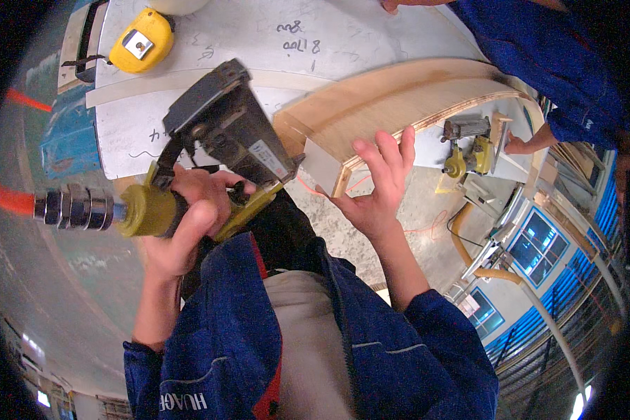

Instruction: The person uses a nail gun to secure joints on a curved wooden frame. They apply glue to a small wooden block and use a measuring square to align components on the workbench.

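Left of centre, my left hand (191, 224) is wrapped firmly round the nail gun (241, 136), its orange hose (10, 198) trailing off the left edge. At mid-frame, my right hand (379, 199) is spread, thumb and fingers apart, by the pale end block (322, 168) of the curved plywood piece (392, 101); how hard it bears there, or whether the gun's tip touches the block, I can't make out. Good work here, I judge, wants the tip square to the joint, the block steady, and my right fingers out of the nail's line. Beyond lie the white tabletop (245, 42), the yellow tape measure (144, 43) at upper left, and a co-worker's hand (525, 143) at right.
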Motion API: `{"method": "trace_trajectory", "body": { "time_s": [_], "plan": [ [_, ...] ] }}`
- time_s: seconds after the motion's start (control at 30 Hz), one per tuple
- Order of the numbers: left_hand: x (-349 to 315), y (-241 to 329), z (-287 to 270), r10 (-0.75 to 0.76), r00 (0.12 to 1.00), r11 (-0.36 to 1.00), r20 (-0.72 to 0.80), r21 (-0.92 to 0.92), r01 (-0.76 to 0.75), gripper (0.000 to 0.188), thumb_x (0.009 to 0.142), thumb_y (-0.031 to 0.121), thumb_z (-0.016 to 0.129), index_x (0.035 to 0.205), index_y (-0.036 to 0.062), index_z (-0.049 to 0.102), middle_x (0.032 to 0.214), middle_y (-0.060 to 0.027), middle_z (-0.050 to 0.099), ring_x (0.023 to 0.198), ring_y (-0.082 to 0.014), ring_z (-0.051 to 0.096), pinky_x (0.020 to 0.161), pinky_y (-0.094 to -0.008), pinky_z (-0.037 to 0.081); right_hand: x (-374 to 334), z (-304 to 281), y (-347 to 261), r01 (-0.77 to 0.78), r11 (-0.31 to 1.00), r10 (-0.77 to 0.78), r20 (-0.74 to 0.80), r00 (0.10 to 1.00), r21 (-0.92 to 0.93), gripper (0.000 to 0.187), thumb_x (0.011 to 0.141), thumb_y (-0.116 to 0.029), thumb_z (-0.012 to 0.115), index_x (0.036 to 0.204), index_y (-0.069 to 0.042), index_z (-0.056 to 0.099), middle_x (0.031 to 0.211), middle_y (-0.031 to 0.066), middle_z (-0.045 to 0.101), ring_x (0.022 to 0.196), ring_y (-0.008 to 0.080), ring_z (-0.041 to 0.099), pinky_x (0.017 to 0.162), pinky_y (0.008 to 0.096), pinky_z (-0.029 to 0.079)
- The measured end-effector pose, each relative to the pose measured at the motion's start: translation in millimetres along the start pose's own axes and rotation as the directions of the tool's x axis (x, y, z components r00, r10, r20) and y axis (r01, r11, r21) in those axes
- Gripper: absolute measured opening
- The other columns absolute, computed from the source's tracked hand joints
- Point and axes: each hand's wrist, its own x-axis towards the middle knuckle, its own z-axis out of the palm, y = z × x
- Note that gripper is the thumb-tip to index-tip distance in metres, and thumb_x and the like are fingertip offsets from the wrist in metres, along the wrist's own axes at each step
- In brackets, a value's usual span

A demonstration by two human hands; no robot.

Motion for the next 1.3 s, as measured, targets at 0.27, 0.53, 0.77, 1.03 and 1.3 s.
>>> {"method": "trace_trajectory", "body": {
  "time_s": [0.27, 0.53, 0.77, 1.03, 1.3],
  "plan": [
    [20.3, -2.7, 3.7, -0.013, 1.0, 0.998, 0.015, 0.054, 0.012, 0.022, 0.086, 0.016, 0.07, 0.078, 0.0041, 0.053, 0.075, -0.0079, 0.056, 0.078, -0.0259, 0.062, 0.083, -0.0474, 0.052, -4.4, 3.6, 5.6, 0.026, 1.0, -0.026, -0.007, 1.0, 0.006, 0.058, 0.064, -0.041, 0.086, 0.111, -0.011, 0.069, 0.124, 0.0087, 0.059, 0.125, 0.03, 0.049, 0.116, 0.0567, 0.022],
    [25.4, 0.2, 1.5, -0.042, 0.999, 0.994, 0.023, 0.101, 0.04, 0.025, 0.086, 0.019, 0.072, 0.078, 0.0038, 0.053, 0.074, -0.008, 0.056, 0.081, -0.0281, 0.063, 0.077, -0.0446, 0.052, -11.5, 6.4, 11.3, 0.005, 1.0, -0.005, -0.014, 1.0, 0.014, 0.059, 0.063, -0.042, 0.086, 0.113, -0.015, 0.07, 0.129, 0.0081, 0.056, 0.132, 0.036, 0.042, 0.115, 0.0546, 0.024],
    [30.3, -0.6, -0.9, -0.062, 0.997, 0.996, 0.042, 0.074, 0.059, 0.028, 0.084, 0.02, 0.074, 0.075, 0.0036, 0.052, 0.071, -0.0072, 0.055, 0.079, -0.0268, 0.063, 0.076, -0.0437, 0.053, -10.1, 6.0, 9.7, 0.006, 1.0, -0.006, -0.021, 1.0, 0.018, 0.059, 0.062, -0.04, 0.088, 0.113, -0.015, 0.07, 0.125, 0.0075, 0.058, 0.131, 0.0357, 0.042, 0.115, 0.0536, 0.025],
    [37.8, 5.9, -3.4, -0.073, 0.995, 0.99, 0.066, 0.126, 0.065, 0.027, 0.085, 0.018, 0.073, 0.077, 0.0022, 0.053, 0.07, -0.0059, 0.055, 0.076, -0.025, 0.064, 0.078, -0.0429, 0.054, -8.1, 3.8, 12.3, 0.084, 0.995, -0.083, 0.02, 0.996, -0.052, 0.077, 0.061, -0.046, 0.089, 0.122, -0.01, 0.06, 0.128, 0.0126, 0.053, 0.128, 0.0307, 0.047, 0.117, 0.0553, 0.02],
    [43.5, 10.1, -3.3, -0.072, 0.993, 0.985, 0.096, 0.163, 0.056, 0.023, 0.085, 0.013, 0.073, 0.081, 0.0014, 0.053, 0.071, -0.0059, 0.055, 0.075, -0.0247, 0.065, 0.077, -0.0432, 0.054, -9.6, 5.6, 7.7, 0.008, 1.0, -0.008, -0.016, 1.0, -0.004, 0.063, 0.061, -0.04, 0.088, 0.115, -0.015, 0.067, 0.125, 0.0085, 0.056, 0.132, 0.0362, 0.041, 0.114, 0.0542, 0.025]
  ]
}}
